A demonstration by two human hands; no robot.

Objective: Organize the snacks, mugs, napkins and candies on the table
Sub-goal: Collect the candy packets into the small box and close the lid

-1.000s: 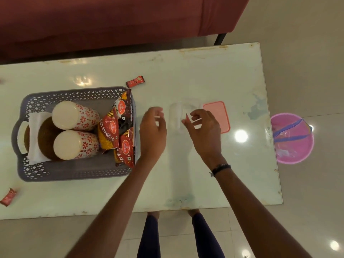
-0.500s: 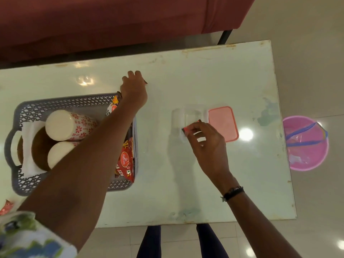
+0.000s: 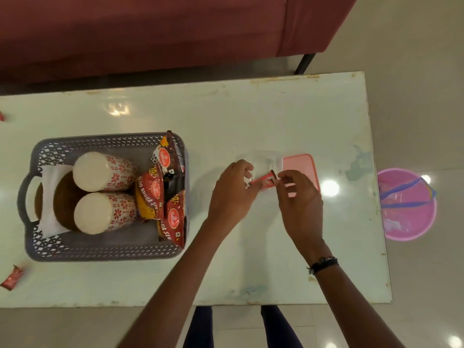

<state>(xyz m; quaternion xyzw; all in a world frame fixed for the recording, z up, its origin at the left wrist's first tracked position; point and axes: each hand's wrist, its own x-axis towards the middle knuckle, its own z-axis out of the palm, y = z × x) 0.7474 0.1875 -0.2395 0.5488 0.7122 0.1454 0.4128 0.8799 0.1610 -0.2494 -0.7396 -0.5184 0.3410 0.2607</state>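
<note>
Head view. Left hand (image 3: 232, 192) and right hand (image 3: 300, 197) together above the middle of the table (image 3: 251, 116), fingertips pinching opposite ends of one red candy wrapper (image 3: 263, 181) — left at its near-left end, right at its far-right end. Wrapper held tilted, just over a clear plastic container (image 3: 259, 160), open, faint against the pale surface. Pink lid (image 3: 298, 169) flat on the table, touching the container's right side, partly covered by the right hand. Black beaded band (image 3: 324, 264) on the right wrist.

Left of the hands: grey perforated basket (image 3: 105, 252) with handle cut-outs. Inside — two white mugs with red flower print (image 3: 100, 192) lying on their sides, one behind the other; white napkins (image 3: 49, 197) against the left wall, with brown round items (image 3: 64, 202) of unclear kind; red and yellow snack packets (image 3: 163, 192) standing packed along the right wall.

Loose on the table: one red candy (image 3: 11, 277) near the front-left edge, well apart from the basket; a red sliver at the far-left edge, too cropped to tell.

Beyond the table: dark red sofa (image 3: 150, 33) along the far side; pink bucket (image 3: 406, 204) on the tiled floor (image 3: 414, 71) to the right, with blue strips across its inside. Dark trouser legs (image 3: 200, 327) at the near edge.
</note>
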